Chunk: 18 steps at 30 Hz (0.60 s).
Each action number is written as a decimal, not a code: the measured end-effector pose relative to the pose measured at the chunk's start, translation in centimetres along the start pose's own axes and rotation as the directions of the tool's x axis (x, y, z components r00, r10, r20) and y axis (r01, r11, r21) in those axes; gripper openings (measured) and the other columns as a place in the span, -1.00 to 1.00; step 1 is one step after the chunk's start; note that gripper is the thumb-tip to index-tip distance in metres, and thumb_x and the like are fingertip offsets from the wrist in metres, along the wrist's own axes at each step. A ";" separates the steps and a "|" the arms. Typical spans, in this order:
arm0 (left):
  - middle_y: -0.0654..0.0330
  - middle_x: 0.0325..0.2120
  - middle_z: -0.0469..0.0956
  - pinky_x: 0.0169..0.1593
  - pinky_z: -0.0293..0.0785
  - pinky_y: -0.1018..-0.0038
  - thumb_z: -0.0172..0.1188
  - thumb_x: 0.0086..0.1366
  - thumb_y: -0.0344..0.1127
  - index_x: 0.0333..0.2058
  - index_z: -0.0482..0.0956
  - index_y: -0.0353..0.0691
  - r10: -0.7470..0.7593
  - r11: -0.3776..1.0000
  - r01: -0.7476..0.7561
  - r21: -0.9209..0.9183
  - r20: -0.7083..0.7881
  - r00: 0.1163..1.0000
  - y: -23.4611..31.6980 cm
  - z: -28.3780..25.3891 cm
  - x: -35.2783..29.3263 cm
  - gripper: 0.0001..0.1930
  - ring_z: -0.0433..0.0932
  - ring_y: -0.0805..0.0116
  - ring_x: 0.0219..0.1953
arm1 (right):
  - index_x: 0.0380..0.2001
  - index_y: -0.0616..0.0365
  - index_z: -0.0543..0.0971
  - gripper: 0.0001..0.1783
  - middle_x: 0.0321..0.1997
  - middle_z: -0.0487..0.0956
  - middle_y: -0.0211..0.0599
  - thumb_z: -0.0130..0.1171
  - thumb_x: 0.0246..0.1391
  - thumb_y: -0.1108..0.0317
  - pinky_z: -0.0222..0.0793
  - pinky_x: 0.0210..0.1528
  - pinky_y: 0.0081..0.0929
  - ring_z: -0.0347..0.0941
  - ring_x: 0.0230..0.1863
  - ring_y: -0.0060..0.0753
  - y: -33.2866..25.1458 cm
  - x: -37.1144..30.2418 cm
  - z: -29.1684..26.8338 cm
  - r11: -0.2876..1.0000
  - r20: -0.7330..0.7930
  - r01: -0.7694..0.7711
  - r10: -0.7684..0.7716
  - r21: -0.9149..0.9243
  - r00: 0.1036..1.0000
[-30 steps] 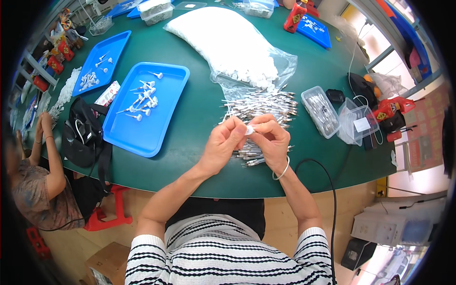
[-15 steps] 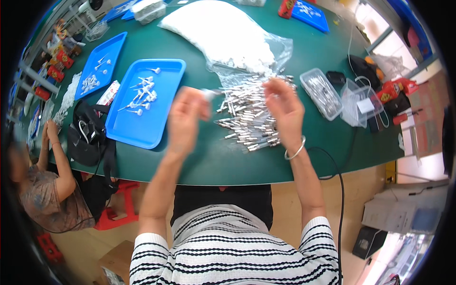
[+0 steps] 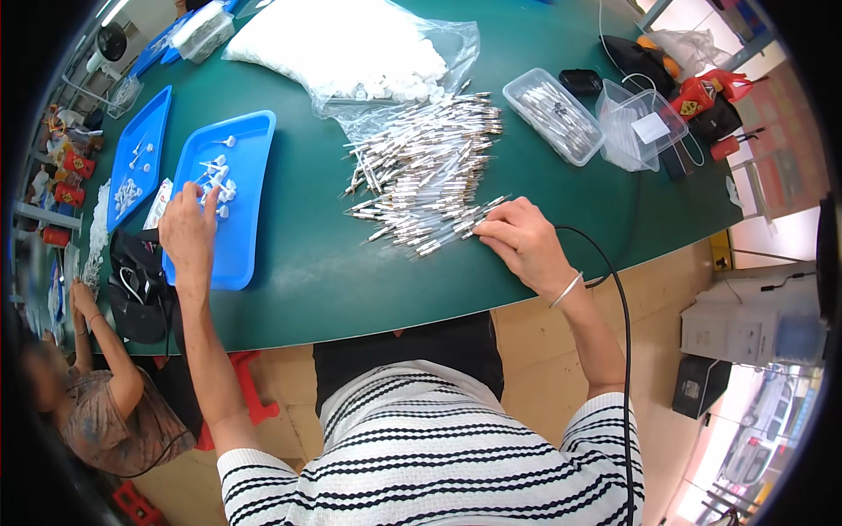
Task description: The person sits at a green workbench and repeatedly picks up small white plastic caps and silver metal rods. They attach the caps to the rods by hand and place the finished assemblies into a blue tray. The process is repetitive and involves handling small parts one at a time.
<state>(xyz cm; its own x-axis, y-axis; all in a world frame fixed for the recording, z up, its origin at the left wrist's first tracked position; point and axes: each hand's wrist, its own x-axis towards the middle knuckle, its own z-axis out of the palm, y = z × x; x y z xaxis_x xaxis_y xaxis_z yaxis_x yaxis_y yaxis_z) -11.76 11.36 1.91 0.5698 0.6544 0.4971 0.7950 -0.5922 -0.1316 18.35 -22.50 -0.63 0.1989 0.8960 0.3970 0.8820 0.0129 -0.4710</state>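
My left hand [image 3: 188,230] is over the left side of a blue tray [image 3: 244,254], thumb and forefinger apart beside a small cluster of white-headed rods [image 3: 216,172]. Whether a fingertip still touches one of them is hard to see. My right hand [image 3: 526,244] is closed in a pinch at the lower right edge of a big pile of slim metal-tipped rods [image 3: 430,171]. The end of a slim rod [image 3: 493,207] lies between its thumb and fingers. Behind the pile, an open clear bag [image 3: 351,53] spills small white caps [image 3: 421,86].
A clear box of rods [image 3: 554,118] and stacked clear containers [image 3: 636,127] stand at right. Another blue tray [image 3: 140,158] and a black bag [image 3: 136,289] are at left, near a seated person [image 3: 114,386]. A black cable [image 3: 614,289] hangs by my right arm.
My left hand has moved left from beside the pile to the tray, where the white piece it carried is no longer distinct. My right hand has come down to the pile's near edge and pinched a rod.
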 end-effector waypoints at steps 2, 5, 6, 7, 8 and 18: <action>0.15 -0.56 0.52 -0.34 0.36 0.27 0.20 0.23 -0.17 -0.37 0.49 -0.20 0.034 0.979 -0.044 -0.197 -0.054 0.998 2.7 -1.0 0.5 -0.78 0.52 0.13 -0.46 | -0.39 0.11 0.57 -0.81 -0.37 0.47 -0.36 0.29 -0.16 0.50 0.32 -0.20 -0.36 0.37 -0.26 -0.27 0.0 0.1 0.4 0.999 0.024 0.015 -0.014 -0.035 1.000; 0.16 -0.53 0.52 -0.32 0.37 0.28 0.24 0.18 -0.25 -0.38 0.51 -0.19 0.123 0.900 -0.142 -0.411 -0.072 0.990 6.8 -2.0 1.2 -0.84 0.51 0.13 -0.42 | -0.41 0.11 0.54 -0.81 -0.36 0.43 -0.34 0.30 -0.17 0.50 0.31 -0.18 -0.33 0.35 -0.24 -0.24 -0.3 0.7 0.1 1.000 0.110 -0.019 0.021 -0.015 0.994; 0.16 -0.49 0.53 -0.30 0.37 0.27 0.25 0.17 -0.27 -0.39 0.51 -0.19 0.186 0.859 -0.202 -0.471 -0.079 0.979 8.5 -1.6 1.6 -0.86 0.51 0.14 -0.39 | -0.42 0.12 0.54 -0.81 -0.36 0.42 -0.33 0.30 -0.17 0.50 0.31 -0.19 -0.33 0.34 -0.24 -0.23 -0.4 0.7 -0.1 0.999 0.137 -0.045 0.047 -0.017 0.990; 0.15 -0.46 0.53 -0.28 0.37 0.27 0.25 0.15 -0.30 -0.39 0.51 -0.19 0.245 0.815 -0.257 -0.519 -0.093 0.965 10.0 -1.3 2.1 -0.87 0.50 0.14 -0.35 | -0.42 0.12 0.53 -0.82 -0.37 0.41 -0.32 0.30 -0.17 0.50 0.31 -0.19 -0.32 0.33 -0.24 -0.22 -0.4 0.9 -0.4 0.998 0.160 -0.063 0.065 -0.013 0.985; 0.16 -0.40 0.53 -0.23 0.37 0.26 0.23 0.15 -0.34 -0.40 0.52 -0.18 0.304 0.783 -0.315 -0.536 -0.111 0.946 11.3 -0.4 2.6 -0.90 0.49 0.15 -0.29 | -0.43 0.12 0.53 -0.82 -0.37 0.40 -0.32 0.30 -0.17 0.50 0.31 -0.20 -0.32 0.33 -0.24 -0.21 -0.4 1.1 -0.6 0.997 0.182 -0.078 0.079 -0.011 0.980; 0.15 -0.37 0.55 -0.16 0.43 0.29 0.23 0.13 -0.36 -0.37 0.59 -0.21 0.354 0.647 -0.346 -0.679 -0.134 0.926 21.3 6.3 9.1 -0.90 0.50 0.15 -0.22 | -0.48 0.16 0.47 -0.84 -0.31 0.41 -0.29 0.27 -0.14 0.52 0.31 -0.20 -0.32 0.32 -0.18 -0.18 -1.1 0.9 -0.8 0.999 0.162 -0.042 0.042 -0.004 0.986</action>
<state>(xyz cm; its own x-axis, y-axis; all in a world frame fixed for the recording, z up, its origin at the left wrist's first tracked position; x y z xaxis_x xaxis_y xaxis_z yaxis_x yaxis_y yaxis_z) 11.73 7.69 -1.80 0.7811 0.3332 0.5280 0.1761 -0.9289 0.3257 17.93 -22.10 0.90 0.1637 0.9558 0.2443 0.8745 -0.0260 -0.4843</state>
